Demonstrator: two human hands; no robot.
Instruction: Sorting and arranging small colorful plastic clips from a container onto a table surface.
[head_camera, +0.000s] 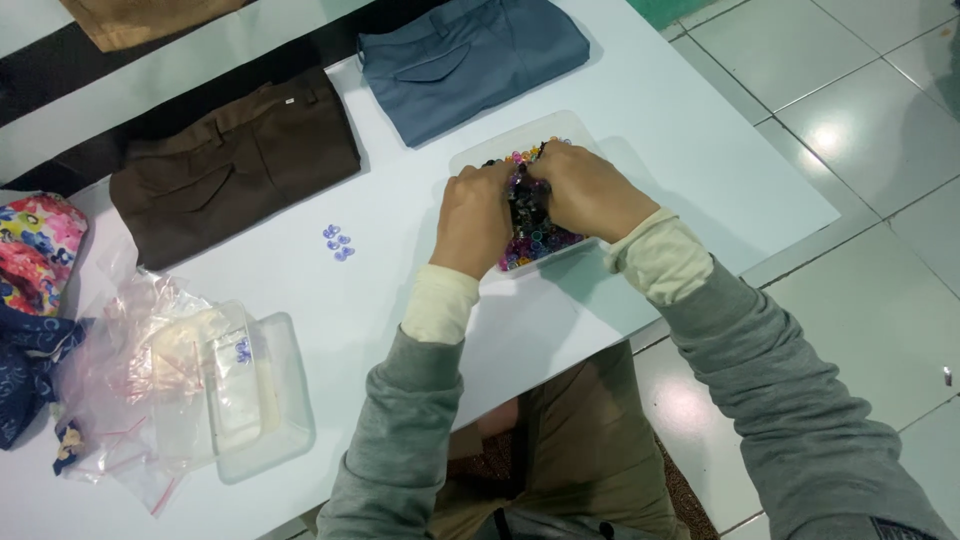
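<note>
Beads in clear tray, under both hands, fingers among them.

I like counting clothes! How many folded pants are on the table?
3. Blue-grey pants lie above the tray of beads, brown pants to their left, and tan pants at the top edge, partly cut off. More may lie out of view.
</note>
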